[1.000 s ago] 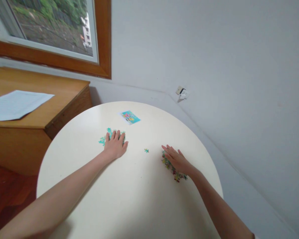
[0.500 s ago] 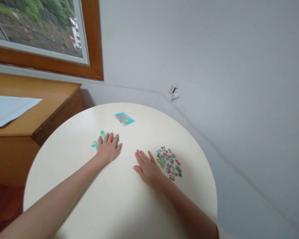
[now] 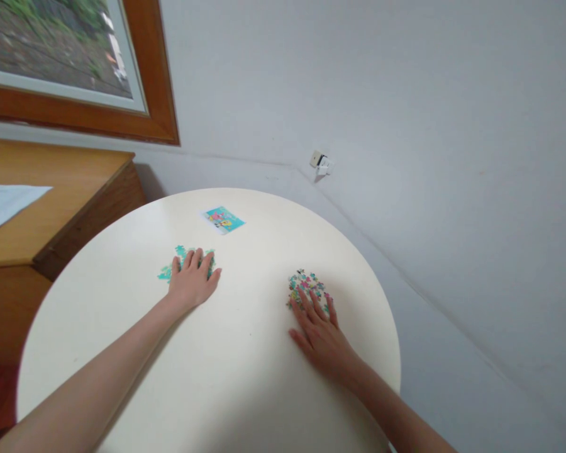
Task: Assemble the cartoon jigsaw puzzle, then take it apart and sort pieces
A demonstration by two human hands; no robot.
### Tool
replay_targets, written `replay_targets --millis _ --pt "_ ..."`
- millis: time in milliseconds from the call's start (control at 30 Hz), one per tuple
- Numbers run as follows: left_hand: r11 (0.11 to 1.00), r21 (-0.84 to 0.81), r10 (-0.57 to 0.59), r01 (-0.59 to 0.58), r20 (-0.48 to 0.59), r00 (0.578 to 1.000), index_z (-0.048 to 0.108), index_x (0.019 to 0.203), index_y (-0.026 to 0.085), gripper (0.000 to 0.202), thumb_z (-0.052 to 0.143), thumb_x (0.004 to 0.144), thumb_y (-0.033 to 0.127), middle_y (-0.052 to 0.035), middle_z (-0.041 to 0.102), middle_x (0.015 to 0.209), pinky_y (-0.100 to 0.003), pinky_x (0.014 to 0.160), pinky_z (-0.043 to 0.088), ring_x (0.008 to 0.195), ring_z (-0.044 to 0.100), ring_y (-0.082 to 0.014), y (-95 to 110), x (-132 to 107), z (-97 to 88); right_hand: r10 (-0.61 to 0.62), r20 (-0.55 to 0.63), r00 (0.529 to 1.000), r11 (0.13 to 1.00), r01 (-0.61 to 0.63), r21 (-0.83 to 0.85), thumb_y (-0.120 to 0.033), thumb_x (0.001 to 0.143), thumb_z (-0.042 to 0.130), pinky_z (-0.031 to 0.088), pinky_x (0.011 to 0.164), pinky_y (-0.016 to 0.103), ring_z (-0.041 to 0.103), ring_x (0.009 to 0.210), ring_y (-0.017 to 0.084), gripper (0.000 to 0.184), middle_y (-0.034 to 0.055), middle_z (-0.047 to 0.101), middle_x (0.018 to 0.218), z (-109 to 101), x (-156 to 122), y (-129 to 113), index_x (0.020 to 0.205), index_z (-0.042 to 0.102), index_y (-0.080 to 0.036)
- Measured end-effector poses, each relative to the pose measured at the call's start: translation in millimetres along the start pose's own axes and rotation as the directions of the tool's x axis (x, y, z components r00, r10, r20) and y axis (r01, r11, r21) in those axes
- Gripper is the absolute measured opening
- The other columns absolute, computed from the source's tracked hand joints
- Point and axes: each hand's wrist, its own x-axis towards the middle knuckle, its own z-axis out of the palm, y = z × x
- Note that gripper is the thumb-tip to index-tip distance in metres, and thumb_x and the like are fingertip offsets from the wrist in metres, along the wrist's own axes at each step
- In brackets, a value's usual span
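My left hand [image 3: 192,278] lies with fingers spread over a pile of teal puzzle pieces [image 3: 165,272], hiding part of it. Over the near side of a second pile, made of multicoloured puzzle pieces [image 3: 306,281], rests my right hand [image 3: 321,333], its fingers apart. Neither hand grips a piece. Beyond the teal pile, a picture card [image 3: 223,219] in blue, pink and yellow lies flat on the round white table [image 3: 245,377].
At the left stands a wooden cabinet [image 3: 75,170] with pale blue sheets [image 3: 9,198] on top. A wood-framed window [image 3: 163,94] is above it. Behind the table, a white plug [image 3: 324,165] sits in a wall socket.
My right hand has moved right from the bare tabletop onto the multicoloured puzzle pieces. My left hand stays on the teal pile. The whole view has shifted slightly.
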Motion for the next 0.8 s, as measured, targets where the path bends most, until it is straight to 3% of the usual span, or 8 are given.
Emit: replay_targets --millis 200,367,467,600,800 --pt "1.0 0.001 -0.003 0.003 -0.008 1.0 0.038 0.141 0.016 0.054 0.028 0.094 0.042 -0.0139 0.033 0.149 -0.056 0.11 0.019 0.138 0.026 -0.0303 -0.6 0.1 1.5 0.128 0.013 0.992 0.991 -0.129 0.021 -0.048 0.094 0.034 0.011 0.112 0.056 0.014 0.142 0.029 0.056 0.0094 0.02 0.154 5.3 3.1 18.2 0.146 0.027 -0.028" --pt "1.0 0.009 -0.002 0.002 -0.011 1.0 0.039 0.14 0.017 0.053 0.028 0.094 0.042 -0.0136 0.033 0.149 -0.055 0.11 0.02 0.138 0.026 -0.0301 -0.8 -0.6 2.0 0.271 -0.023 0.962 0.962 -0.27 0.052 -0.054 0.091 0.037 0.013 0.112 0.056 0.007 0.143 0.03 0.068 0.0119 0.01 0.156 6.7 9.4 19.9 0.149 0.019 -0.025" --pt "1.0 0.015 0.003 -0.002 -0.019 1.0 0.039 0.14 0.017 0.053 0.028 0.094 0.042 -0.0136 0.034 0.148 -0.055 0.109 0.02 0.138 0.026 -0.0303 -1.1 -0.3 2.9 0.34 0.015 0.94 0.938 -0.34 0.074 -0.055 0.091 0.036 0.016 0.112 0.054 0.008 0.143 0.031 0.069 0.013 0.009 0.156 5.5 17.2 20.9 0.149 0.016 -0.023" --pt "1.0 0.017 0.003 -0.003 -0.017 1.0 0.039 0.14 0.017 0.054 0.028 0.094 0.042 -0.0139 0.035 0.147 -0.056 0.109 0.021 0.137 0.027 -0.0303 -1.5 1.0 3.2 0.34 0.104 0.935 0.936 -0.347 0.061 -0.056 0.092 0.034 0.017 0.112 0.053 0.015 0.142 0.031 0.064 0.0091 0.019 0.155 2.9 33.1 24.2 0.148 0.022 -0.028" --pt "1.0 0.007 0.009 -0.009 -0.031 0.999 0.041 0.139 0.017 0.053 0.029 0.094 0.042 -0.0138 0.036 0.147 -0.055 0.108 0.022 0.137 0.027 -0.0299 -1.7 0.9 1.8 0.313 0.112 0.943 0.944 -0.322 0.068 -0.053 0.093 0.032 0.018 0.111 0.055 0.019 0.141 0.031 0.059 0.0053 0.021 0.154 -0.2 51.9 26.5 0.147 0.023 -0.031"
